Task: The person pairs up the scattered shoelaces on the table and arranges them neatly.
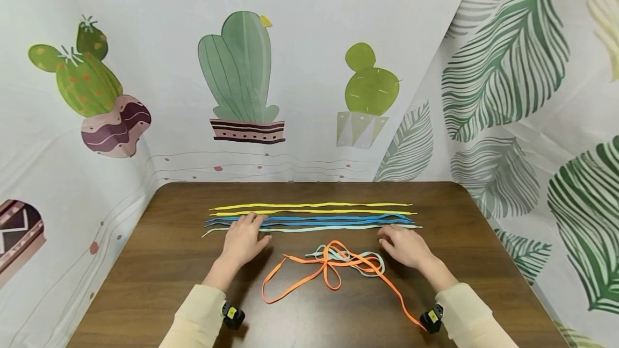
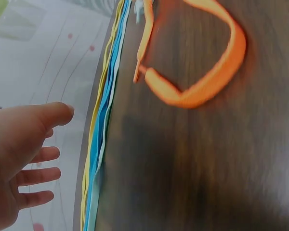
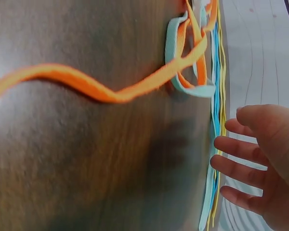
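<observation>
Two yellow shoelaces, two blue shoelaces and one pale mint shoelace lie stretched out in near-parallel rows across the table. My left hand is over the left part of these rows, fingers spread and nothing held, as the left wrist view of the hand also shows. Close to the right end of the mint lace is my right hand, its fingers loosely bent and holding nothing. Between the hands, an orange shoelace lies looped and tangled with a second mint shoelace.
The brown wooden table has rounded far corners. Directly behind it hangs a white cloth printed with cacti and leaves. A small black wrist camera sits at the left cuff, and another camera at the right, where the orange lace's tail reaches.
</observation>
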The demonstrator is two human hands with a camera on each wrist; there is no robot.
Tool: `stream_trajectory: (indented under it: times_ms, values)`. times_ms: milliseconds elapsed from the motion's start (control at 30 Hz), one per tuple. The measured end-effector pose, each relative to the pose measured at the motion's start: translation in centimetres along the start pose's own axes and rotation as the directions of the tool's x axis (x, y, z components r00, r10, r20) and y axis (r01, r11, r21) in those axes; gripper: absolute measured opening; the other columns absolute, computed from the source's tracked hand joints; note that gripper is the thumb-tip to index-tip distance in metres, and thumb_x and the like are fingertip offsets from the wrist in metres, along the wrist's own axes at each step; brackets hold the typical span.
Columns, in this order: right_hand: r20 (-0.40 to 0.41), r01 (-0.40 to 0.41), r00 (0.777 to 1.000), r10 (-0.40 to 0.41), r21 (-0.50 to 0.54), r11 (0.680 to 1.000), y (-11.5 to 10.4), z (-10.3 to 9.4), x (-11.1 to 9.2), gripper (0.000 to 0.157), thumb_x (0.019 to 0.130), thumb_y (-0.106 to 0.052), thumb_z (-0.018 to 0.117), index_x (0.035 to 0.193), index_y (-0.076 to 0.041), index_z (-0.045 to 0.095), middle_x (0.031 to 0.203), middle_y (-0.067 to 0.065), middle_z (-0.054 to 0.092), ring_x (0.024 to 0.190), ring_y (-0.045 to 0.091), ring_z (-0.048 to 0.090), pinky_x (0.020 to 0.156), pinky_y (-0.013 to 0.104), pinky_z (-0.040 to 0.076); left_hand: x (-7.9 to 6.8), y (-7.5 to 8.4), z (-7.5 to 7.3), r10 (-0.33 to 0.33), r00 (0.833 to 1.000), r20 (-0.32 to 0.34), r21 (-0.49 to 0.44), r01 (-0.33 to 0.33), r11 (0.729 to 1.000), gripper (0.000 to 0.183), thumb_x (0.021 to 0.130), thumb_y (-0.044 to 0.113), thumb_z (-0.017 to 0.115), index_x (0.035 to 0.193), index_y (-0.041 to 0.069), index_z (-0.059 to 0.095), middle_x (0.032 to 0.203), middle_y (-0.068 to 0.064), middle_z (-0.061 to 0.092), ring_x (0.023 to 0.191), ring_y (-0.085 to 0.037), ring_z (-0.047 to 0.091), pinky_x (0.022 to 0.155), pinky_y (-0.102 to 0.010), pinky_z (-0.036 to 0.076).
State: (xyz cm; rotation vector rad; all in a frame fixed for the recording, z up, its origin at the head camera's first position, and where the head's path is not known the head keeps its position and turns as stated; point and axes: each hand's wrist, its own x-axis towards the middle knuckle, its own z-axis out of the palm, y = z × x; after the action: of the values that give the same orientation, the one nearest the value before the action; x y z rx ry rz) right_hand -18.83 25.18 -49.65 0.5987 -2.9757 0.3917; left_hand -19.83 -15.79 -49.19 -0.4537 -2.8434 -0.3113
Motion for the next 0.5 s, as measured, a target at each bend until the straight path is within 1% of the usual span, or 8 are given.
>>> stream_trajectory:
  times_ms: [167, 300, 500]
  values:
    - [0.035, 0.015, 0.999, -0.015, 0.012, 1.0, -0.7, 0.3, 0.1, 0.012, 0.086, -0.022, 0.062, 0.096, -0.017, 0.066, 0.087, -0.006, 0.062, 0.072, 0.011, 0.058, 0.06, 0.031, 0.045, 0.3, 1.6, 0.6, 0.021, 0.999, 0.027, -0.014, -0.021, 1.0, 0.05, 0.077, 0.037, 0.071, 0.12, 0.015, 0.058, 0.114, -0.008, 0.058, 0.104, -0.03, 0.055, 0.085, -0.048, 0.044]
    - [0.057, 0.016, 0.998, -0.016, 0.01, 1.0, -1.0, 0.4, 0.0, 0.01, 0.085, -0.024, 0.063, 0.094, -0.019, 0.065, 0.081, -0.01, 0.059, 0.066, 0.006, 0.053, 0.058, 0.027, 0.043, 0.4, 2.8, 1.1, 0.051, 0.997, 0.049, -0.019, -0.05, 0.999, 0.052, 0.077, 0.038, 0.071, 0.121, 0.015, 0.057, 0.114, -0.008, 0.058, 0.104, -0.03, 0.055, 0.088, -0.049, 0.044]
    - [0.083, 0.022, 0.996, -0.024, 0.024, 0.999, -1.3, 0.4, -0.1, 0.009, 0.086, -0.029, 0.062, 0.086, -0.021, 0.063, 0.072, -0.014, 0.052, 0.057, 0.0, 0.043, 0.053, 0.021, 0.037, 0.6, 4.4, 1.8, 0.098, 0.993, 0.06, -0.019, -0.097, 0.995, 0.052, 0.078, 0.039, 0.069, 0.123, 0.016, 0.056, 0.114, -0.007, 0.058, 0.107, -0.031, 0.055, 0.091, -0.05, 0.043]
